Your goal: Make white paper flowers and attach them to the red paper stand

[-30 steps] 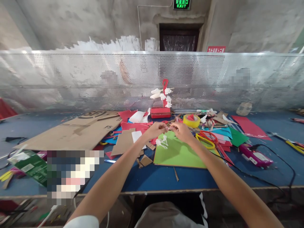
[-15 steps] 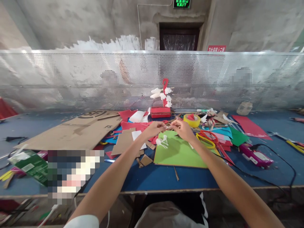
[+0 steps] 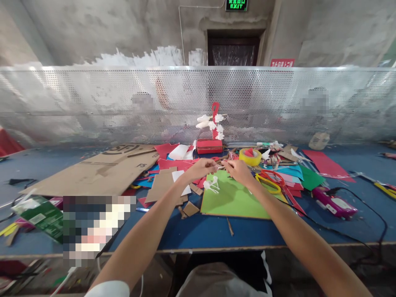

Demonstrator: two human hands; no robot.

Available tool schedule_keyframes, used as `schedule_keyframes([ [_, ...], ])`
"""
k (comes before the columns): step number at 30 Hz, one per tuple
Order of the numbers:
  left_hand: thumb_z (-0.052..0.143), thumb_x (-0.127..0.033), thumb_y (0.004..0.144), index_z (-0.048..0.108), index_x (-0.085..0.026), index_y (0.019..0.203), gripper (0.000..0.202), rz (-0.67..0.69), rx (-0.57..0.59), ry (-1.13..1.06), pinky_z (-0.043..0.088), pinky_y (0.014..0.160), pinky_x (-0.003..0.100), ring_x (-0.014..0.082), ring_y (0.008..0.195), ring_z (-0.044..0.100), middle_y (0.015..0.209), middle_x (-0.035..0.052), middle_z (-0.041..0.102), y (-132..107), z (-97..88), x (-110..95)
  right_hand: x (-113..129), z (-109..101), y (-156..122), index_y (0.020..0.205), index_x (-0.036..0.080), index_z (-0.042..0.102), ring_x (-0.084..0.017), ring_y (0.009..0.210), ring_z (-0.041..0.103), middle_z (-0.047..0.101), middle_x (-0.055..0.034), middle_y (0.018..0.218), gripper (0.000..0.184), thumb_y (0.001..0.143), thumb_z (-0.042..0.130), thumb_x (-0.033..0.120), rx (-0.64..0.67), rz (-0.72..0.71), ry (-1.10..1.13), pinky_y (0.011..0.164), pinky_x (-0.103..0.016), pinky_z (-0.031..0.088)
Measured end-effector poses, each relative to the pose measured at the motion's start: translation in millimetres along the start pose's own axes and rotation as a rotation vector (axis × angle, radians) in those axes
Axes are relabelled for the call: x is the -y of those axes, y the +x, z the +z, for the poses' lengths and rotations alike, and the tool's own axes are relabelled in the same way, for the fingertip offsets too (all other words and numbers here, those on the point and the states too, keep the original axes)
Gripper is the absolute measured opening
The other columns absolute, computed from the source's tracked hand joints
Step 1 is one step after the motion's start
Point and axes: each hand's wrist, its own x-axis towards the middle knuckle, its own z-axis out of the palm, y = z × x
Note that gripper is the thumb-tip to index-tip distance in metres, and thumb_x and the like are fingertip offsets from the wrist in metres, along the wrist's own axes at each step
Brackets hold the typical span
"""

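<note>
My left hand [image 3: 202,168] and my right hand [image 3: 237,169] meet just above the far edge of a green sheet [image 3: 238,202]. Fingers of both are pinched on a small, thin white strip [image 3: 220,167], perhaps twisted paper; the fingertips partly hide it. On the sheet's left side lie white paper pieces [image 3: 211,185] with thin stems. Behind my hands stands a red upright piece [image 3: 215,108] on a red box [image 3: 209,146], with white paper flowers [image 3: 212,125] fixed to it.
Yellow-handled scissors [image 3: 268,185] and a tape roll [image 3: 250,156] lie right of my hands. A flat cardboard sheet [image 3: 93,173] covers the left. Paper scraps surround the green sheet. Farther right sits a purple device [image 3: 334,204] with a black cable. A perforated metal screen [image 3: 108,107] closes the back.
The fingers of my right hand have curled in more and turned slightly around the white strip. My left hand stays nearly in place, still pinching.
</note>
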Motion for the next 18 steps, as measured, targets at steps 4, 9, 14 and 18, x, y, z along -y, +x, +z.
schedule_keyframes([
  [4, 0.068, -0.039, 0.077, 0.066, -0.013, 0.079, 0.026, -0.028, 0.004, -0.019, 0.042, 0.061, 0.023, 0.0114, 0.063, 0.056, 0.070, 0.0028, 0.064, 1.0, -2.0, 2.6, 1.3, -0.8, -0.7, 0.060, 0.017, 0.060, -0.015, 0.052, 0.057, 0.060, -0.0020, 0.049, 0.051, 0.096, 0.044, 0.050, 0.023, -0.012, 0.058, 0.058, -0.025, 0.040],
  [9, 0.070, -0.037, 0.075, 0.066, -0.012, 0.077, 0.026, -0.089, -0.046, -0.060, 0.041, 0.059, 0.023, 0.0104, 0.060, 0.055, 0.066, 0.0015, 0.062, 2.4, -5.5, 8.6, 3.3, 0.6, -0.1, 0.090, 0.018, 0.069, -0.017, 0.072, 0.066, 0.074, -0.0055, 0.085, 0.022, 0.087, 0.061, 0.038, 0.004, -0.062, 0.254, 0.065, -0.025, 0.047],
  [14, 0.069, -0.034, 0.075, 0.065, -0.012, 0.076, 0.022, -0.096, -0.056, -0.071, 0.041, 0.060, 0.022, 0.0095, 0.060, 0.054, 0.067, 0.0018, 0.063, 2.1, -6.0, 7.5, -3.1, 4.9, 2.3, 0.086, 0.019, 0.066, -0.016, 0.073, 0.066, 0.072, -0.0037, 0.081, 0.012, 0.088, 0.060, 0.029, -0.011, -0.064, 0.215, 0.065, -0.025, 0.045],
  [18, 0.069, -0.038, 0.074, 0.065, -0.013, 0.077, 0.025, -0.108, -0.038, -0.012, 0.038, 0.055, 0.021, 0.0091, 0.058, 0.052, 0.068, 0.0017, 0.063, 1.6, -6.0, 6.9, -4.8, 5.3, 1.4, 0.095, 0.020, 0.064, -0.015, 0.067, 0.061, 0.070, -0.0018, 0.077, 0.013, 0.092, 0.052, 0.025, 0.014, -0.110, 0.118, 0.064, -0.024, 0.041],
])
